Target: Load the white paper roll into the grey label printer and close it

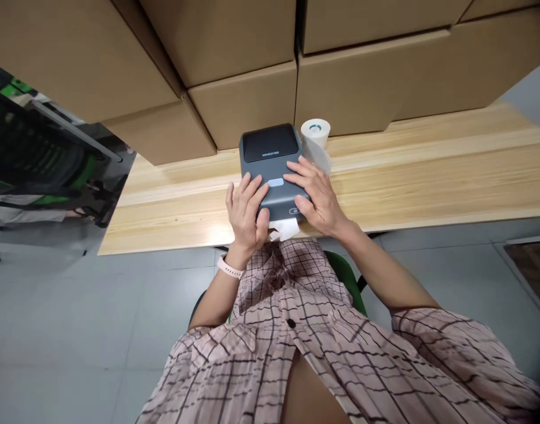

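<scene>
A dark grey label printer (272, 168) with a black window and a pale blue button sits on the wooden table, its lid down. My left hand (247, 212) rests on its left front edge, fingers spread over the top. On the right side lies my right hand (316, 194), fingers stretched flat toward the button. Both hands touch the casing without gripping anything. A torn white paper strip (285, 228) sticks out of the printer's front slot. Just behind my right hand, a white label roll (315, 132) stands on end, with a loose length of paper hanging from it.
Stacked cardboard boxes (247, 106) form a wall along the back of the wooden table (428, 182). The table's near edge runs close to my lap. A black and green chair (35, 153) and metal frames stand to the left.
</scene>
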Available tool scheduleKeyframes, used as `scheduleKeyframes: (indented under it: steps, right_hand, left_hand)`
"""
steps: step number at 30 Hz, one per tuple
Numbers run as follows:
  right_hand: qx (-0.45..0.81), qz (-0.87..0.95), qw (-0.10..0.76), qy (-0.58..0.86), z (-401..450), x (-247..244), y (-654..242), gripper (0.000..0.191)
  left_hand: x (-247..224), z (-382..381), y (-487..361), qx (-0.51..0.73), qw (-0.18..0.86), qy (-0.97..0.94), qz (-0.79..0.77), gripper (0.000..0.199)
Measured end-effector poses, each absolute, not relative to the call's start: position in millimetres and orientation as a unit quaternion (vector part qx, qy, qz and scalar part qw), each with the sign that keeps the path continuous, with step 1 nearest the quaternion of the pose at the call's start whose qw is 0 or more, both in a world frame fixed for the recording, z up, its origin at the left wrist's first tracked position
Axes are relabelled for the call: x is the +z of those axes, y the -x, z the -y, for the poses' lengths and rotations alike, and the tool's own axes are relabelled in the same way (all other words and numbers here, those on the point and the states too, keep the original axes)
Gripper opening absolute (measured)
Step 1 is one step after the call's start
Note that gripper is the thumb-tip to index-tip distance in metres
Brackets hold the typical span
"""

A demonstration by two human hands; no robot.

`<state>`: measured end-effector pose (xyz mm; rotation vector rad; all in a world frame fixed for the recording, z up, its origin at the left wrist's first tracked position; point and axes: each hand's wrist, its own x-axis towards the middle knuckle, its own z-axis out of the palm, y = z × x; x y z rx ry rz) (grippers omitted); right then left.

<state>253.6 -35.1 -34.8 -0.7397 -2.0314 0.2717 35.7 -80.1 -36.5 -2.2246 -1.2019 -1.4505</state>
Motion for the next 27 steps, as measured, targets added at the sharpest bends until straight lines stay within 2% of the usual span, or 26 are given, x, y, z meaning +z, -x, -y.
scheduleKeyframes:
  steps: [6,10,13,15,18,20,22,24,27]
  right_hand:
    - [0.098,0.828,0.469,0.292,33,-41,-254,0.047]
    - [0.093,0.826,0.48,0.282,30,-43,-253,0.045]
    - [0.095,0.819,0.489,0.285,29,-45,-251,0.045]
    - [0.1,0.816,0.49,0.291,28,-47,-250,0.046]
    - [0.109,0.817,0.478,0.304,27,-48,-250,0.051]
    - [0.114,0.819,0.466,0.315,28,-46,-249,0.052]
    - [0.113,0.819,0.46,0.324,31,-43,-249,0.052]
    - [0.108,0.821,0.45,0.333,34,-38,-248,0.052]
    - [0.091,0.833,0.413,0.356,40,-28,-249,0.05]
  left_hand:
    - [-47,71,-41,-0.528,0.121,0.737,0.403,0.047]
    - [-48,89,-41,-0.568,0.037,0.706,0.422,0.043]
    - [-51,125,-48,-0.677,-0.049,0.551,0.486,0.037]
    - [-48,147,-56,-0.681,-0.209,0.458,0.531,0.039]
    - [-37,157,-71,-0.539,-0.543,0.39,0.513,0.049]
    - [-30,149,-80,-0.485,-0.641,0.355,0.478,0.052]
    - [-28,138,-88,-0.501,-0.635,0.34,0.48,0.044]
    - [-33,131,-95,-0.55,-0.579,0.33,0.503,0.035]
    - [-45,128,-102,-0.602,-0.515,0.317,0.521,0.041]
